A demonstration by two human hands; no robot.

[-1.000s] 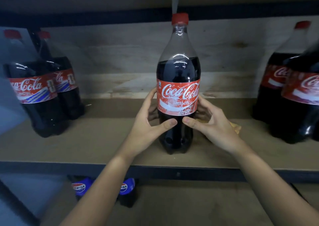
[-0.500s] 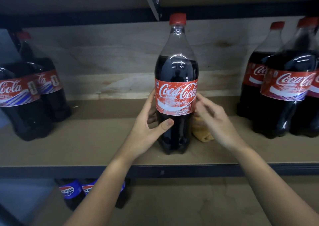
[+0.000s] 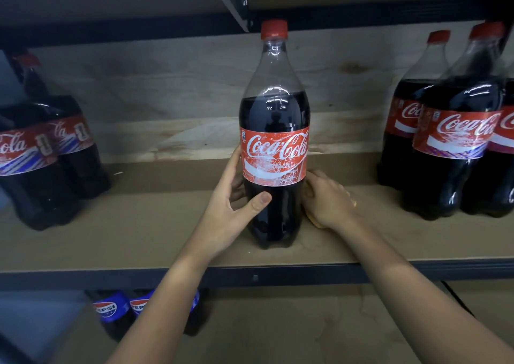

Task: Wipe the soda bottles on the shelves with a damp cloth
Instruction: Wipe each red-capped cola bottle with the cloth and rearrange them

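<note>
Red-capped cola bottle (image 3: 274, 152) is gripped upright on the shelf (image 3: 139, 238) by the left hand (image 3: 230, 210); a yellow cloth (image 3: 315, 220) is clutched beside it by the right hand (image 3: 328, 199).

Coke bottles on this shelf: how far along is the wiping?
Nothing shows as finished; no bottle looks visibly wiped. In hand: the left hand holds the center Coca-Cola bottle upright while the right hand covers the yellow cloth beside its base. Left: that bottle, the left pair, the right group, and the Pepsi bottles below.
</note>
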